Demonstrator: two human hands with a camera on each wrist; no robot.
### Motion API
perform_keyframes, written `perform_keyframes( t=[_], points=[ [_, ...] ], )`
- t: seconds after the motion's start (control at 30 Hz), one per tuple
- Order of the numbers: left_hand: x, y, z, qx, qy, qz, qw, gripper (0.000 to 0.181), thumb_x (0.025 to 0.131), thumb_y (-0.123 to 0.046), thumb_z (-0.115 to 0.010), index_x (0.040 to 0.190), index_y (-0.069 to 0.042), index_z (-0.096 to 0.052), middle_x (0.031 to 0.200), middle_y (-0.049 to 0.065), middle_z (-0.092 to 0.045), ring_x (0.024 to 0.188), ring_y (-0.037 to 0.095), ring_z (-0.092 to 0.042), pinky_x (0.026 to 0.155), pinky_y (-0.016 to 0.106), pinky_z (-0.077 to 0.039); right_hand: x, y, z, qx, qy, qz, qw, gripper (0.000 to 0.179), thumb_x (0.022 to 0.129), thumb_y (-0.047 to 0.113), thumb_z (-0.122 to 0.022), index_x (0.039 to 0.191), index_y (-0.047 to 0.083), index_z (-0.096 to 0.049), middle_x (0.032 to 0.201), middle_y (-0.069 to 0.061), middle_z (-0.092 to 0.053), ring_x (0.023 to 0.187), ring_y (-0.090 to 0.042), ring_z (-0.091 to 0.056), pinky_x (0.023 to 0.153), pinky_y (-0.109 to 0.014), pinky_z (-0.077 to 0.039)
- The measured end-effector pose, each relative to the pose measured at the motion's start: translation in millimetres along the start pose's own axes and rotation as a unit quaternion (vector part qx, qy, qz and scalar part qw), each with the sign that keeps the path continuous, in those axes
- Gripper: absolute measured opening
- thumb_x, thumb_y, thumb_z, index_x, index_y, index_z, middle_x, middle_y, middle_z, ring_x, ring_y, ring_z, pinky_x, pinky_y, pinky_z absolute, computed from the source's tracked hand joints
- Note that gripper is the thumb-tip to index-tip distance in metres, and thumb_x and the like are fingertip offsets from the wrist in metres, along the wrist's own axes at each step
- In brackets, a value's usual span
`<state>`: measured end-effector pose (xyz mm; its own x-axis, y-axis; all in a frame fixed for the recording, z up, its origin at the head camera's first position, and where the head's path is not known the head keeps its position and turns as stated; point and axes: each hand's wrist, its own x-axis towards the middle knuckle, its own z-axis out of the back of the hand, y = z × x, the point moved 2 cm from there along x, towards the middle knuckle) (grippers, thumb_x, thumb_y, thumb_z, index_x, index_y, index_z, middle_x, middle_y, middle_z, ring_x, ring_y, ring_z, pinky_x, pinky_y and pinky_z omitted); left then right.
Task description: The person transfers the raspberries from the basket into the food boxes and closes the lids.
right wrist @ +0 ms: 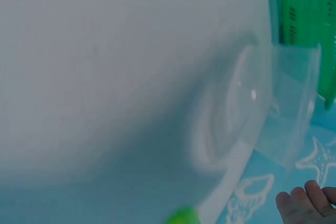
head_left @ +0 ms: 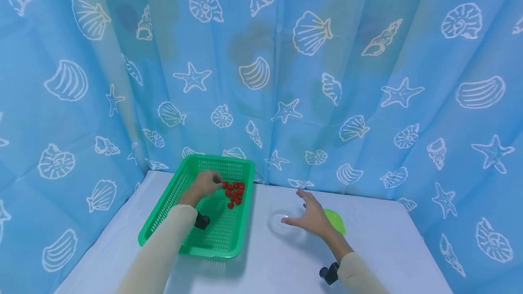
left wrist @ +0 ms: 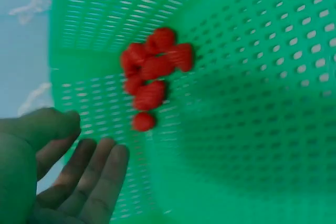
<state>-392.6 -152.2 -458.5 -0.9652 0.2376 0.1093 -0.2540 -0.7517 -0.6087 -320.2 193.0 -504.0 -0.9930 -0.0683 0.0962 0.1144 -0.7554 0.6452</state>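
My left hand (head_left: 207,183) is inside the green basket (head_left: 218,239), its fingertips beside a cluster of red raspberries (head_left: 234,194) at the far right corner. In the left wrist view the thumb and fingers are apart, with nothing between them, and the raspberries (left wrist: 152,69) lie just past them. My right hand (head_left: 312,218) has its thumb and fingers spread next to a clear cup (head_left: 274,221) standing on the table. The right wrist view shows the clear cup (right wrist: 294,103) upright, with the fingers (right wrist: 310,200) beyond it.
A lime-green round piece (head_left: 335,220) lies on the table behind the right hand, partly covered by it. The white table (head_left: 392,244) meets a blue shell-patterned curtain (head_left: 261,90) at the back and sides. Black wrist cameras (head_left: 329,274) hang below both forearms.
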Motion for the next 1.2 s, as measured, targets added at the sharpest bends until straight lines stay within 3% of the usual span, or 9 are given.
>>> perform_keyframes(
  t=[0.1, 0.23, 0.37, 0.5, 0.67, 0.8, 0.97, 1.2],
  points=[
    [6.7, 11.9, -16.2, -0.027, -0.017, 0.026, 0.9991, 0.024, 0.094, -0.005, -0.062, 0.114, 0.008, -0.064, 0.111, 0.022, -0.063, 0.104, 0.037, -0.060, 0.083, 0.047, -0.053, -1.1, -5, -12, -0.004, -0.004, -0.003, 1.0000, 0.118, 0.057, 0.060, -0.087, 0.151, 0.013, -0.033, 0.147, -0.012, -0.044, 0.129, -0.036, -0.047, 0.094, -0.054, -0.048],
    [13.3, 30.8, -29.9, -0.059, -0.057, 0.026, 0.9963, 0.029, 0.090, 0.004, -0.061, 0.118, 0.011, -0.061, 0.120, 0.028, -0.058, 0.105, 0.043, -0.060, 0.083, 0.049, -0.054, 2.8, -9, -21, -0.009, -0.008, 0.011, 0.9999, 0.115, 0.057, 0.052, -0.090, 0.150, 0.012, -0.036, 0.143, -0.010, -0.049, 0.132, -0.034, -0.044, 0.099, -0.056, -0.044],
    [19.9, 44.0, -44.7, -0.058, -0.069, 0.016, 0.9958, 0.032, 0.087, 0.008, -0.063, 0.119, 0.010, -0.060, 0.121, 0.028, -0.055, 0.106, 0.044, -0.058, 0.084, 0.050, -0.053, 1.9, -9, -22, 0.003, -0.010, 0.014, 0.9998, 0.109, 0.057, 0.048, -0.092, 0.147, 0.011, -0.041, 0.141, -0.010, -0.051, 0.133, -0.035, -0.042, 0.102, -0.058, -0.040],
    [26.4, 51.7, -58.0, -0.057, -0.080, 0.009, 0.9951, 0.036, 0.086, 0.010, -0.061, 0.122, 0.011, -0.058, 0.121, 0.028, -0.056, 0.111, 0.044, -0.056, 0.089, 0.053, -0.050, -0.5, -9, -25, 0.018, -0.009, 0.010, 0.9997, 0.106, 0.057, 0.048, -0.092, 0.144, 0.010, -0.045, 0.139, -0.011, -0.053, 0.131, -0.037, -0.044, 0.101, -0.059, -0.041],
    [30.9, 54.1, -68.6, -0.090, -0.109, -0.006, 0.9899, 0.038, 0.087, 0.012, -0.060, 0.124, 0.012, -0.057, 0.124, 0.030, -0.056, 0.117, 0.046, -0.052, 0.094, 0.056, -0.046, -1.1, -15, -30, 0.027, -0.004, 0.003, 0.9996, 0.106, 0.058, 0.051, -0.090, 0.146, 0.014, -0.044, 0.141, -0.005, -0.053, 0.133, -0.032, -0.043, 0.103, -0.055, -0.041],
    [29.6, 57.0, -68.3, -0.093, -0.113, 0.009, 0.9891, 0.038, 0.087, 0.011, -0.061, 0.125, 0.009, -0.058, 0.127, 0.029, -0.056, 0.120, 0.045, -0.051, 0.097, 0.056, -0.045, -0.1, -13, -31, 0.048, -0.003, 0.006, 0.9988, 0.105, 0.058, 0.050, -0.091, 0.146, 0.015, -0.045, 0.141, -0.005, -0.053, 0.135, -0.032, -0.042, 0.104, -0.055, -0.039],
    [29.4, 58.8, -67.2, -0.073, -0.091, 0.020, 0.9930, 0.042, 0.087, 0.010, -0.061, 0.129, 0.007, -0.057, 0.129, 0.028, -0.055, 0.122, 0.045, -0.049, 0.098, 0.056, -0.044, 0.2, -12, -29, 0.055, 0.008, 0.007, 0.9984, 0.105, 0.057, 0.050, -0.091, 0.145, 0.016, -0.046, 0.140, -0.005, -0.054, 0.135, -0.032, -0.041, 0.105, -0.055, -0.038],
    [35.5, 60.3, -74.6, -0.047, -0.081, -0.004, 0.9956, 0.038, 0.086, 0.006, -0.067, 0.124, 0.006, -0.062, 0.122, 0.025, -0.060, 0.117, 0.043, -0.053, 0.095, 0.054, -0.046, 2.9, -23, -25, 0.062, 0.025, 0.015, 0.9977, 0.104, 0.058, 0.051, -0.091, 0.146, 0.017, -0.047, 0.141, -0.001, -0.053, 0.137, -0.029, -0.040, 0.106, -0.052, -0.038]
  ],
)
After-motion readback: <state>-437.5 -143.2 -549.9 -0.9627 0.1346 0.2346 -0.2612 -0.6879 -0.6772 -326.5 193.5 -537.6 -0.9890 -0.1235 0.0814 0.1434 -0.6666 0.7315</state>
